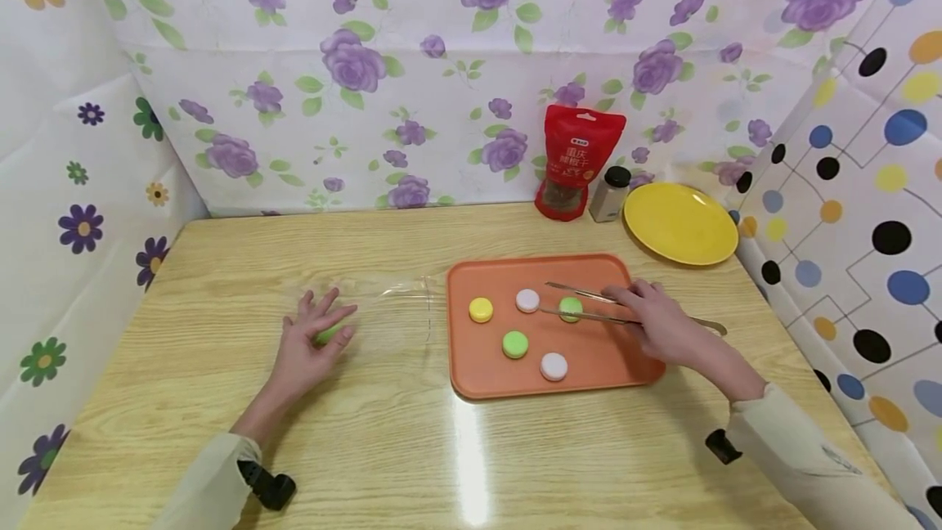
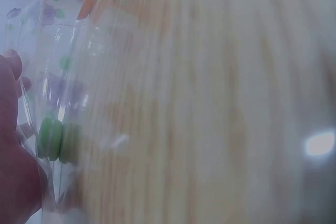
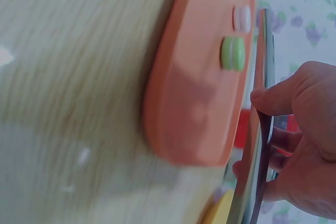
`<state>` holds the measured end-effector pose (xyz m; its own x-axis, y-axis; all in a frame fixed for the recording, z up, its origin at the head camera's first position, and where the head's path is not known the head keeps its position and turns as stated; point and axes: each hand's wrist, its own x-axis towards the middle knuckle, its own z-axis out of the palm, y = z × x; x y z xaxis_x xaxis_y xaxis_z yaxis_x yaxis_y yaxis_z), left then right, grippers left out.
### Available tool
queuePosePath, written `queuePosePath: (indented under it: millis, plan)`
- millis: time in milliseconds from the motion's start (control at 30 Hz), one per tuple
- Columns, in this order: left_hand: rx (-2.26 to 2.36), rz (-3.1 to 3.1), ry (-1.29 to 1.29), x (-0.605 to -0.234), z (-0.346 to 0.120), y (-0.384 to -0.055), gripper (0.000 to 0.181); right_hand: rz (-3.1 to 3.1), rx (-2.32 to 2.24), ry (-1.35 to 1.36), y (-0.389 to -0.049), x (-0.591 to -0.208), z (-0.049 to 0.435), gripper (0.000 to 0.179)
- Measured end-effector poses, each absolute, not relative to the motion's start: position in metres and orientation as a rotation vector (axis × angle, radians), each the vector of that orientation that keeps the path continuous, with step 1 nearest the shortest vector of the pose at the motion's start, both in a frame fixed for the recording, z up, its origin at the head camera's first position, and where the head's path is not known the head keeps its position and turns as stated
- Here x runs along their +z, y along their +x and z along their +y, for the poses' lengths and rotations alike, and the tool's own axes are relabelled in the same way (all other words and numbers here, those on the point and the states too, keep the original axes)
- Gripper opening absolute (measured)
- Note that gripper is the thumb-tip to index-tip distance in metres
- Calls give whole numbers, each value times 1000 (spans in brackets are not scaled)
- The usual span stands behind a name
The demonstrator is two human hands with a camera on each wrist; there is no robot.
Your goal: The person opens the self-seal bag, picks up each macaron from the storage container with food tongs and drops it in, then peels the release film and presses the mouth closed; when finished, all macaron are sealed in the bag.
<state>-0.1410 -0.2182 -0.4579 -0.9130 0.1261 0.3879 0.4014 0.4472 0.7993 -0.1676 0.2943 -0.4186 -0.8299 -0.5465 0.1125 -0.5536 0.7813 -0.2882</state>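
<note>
At the left of the head view my left hand (image 1: 312, 346) holds a clear plastic bag (image 1: 397, 313), fingers spread and bent about its left end. Inside the bag lies a green macaron (image 2: 51, 139), partly covered by the hand in the head view. My right hand (image 1: 658, 321) grips metal tongs (image 1: 596, 316) between thumb and fingers. Their two arms stand apart over the tray, tips pointing left, nothing between the tips. One arm overlaps a green macaron (image 1: 570, 309). A pale macaron (image 1: 527, 300) lies close to the tips.
The orange tray (image 1: 471, 383) also bears a yellow macaron (image 1: 481, 310), another green macaron (image 1: 515, 344) and another pale macaron (image 1: 553, 366). Behind it stand a red pouch (image 1: 577, 154), a black-capped jar (image 1: 611, 195) and a yellow plate (image 1: 680, 223), near the patterned cloth walls.
</note>
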Motion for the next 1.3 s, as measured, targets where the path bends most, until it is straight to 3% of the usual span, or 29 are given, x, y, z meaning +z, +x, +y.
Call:
queuePosePath:
  millis: [433, 1300]
  plan:
    - [-1448, -2432, -454, -481, -231, -150, 32, -3015, 448, 787, -155, -428, 327, 53]
    - [-1464, -2441, -456, -480, -231, -151, 32, -2938, 496, 864, -160, -447, 324, 48]
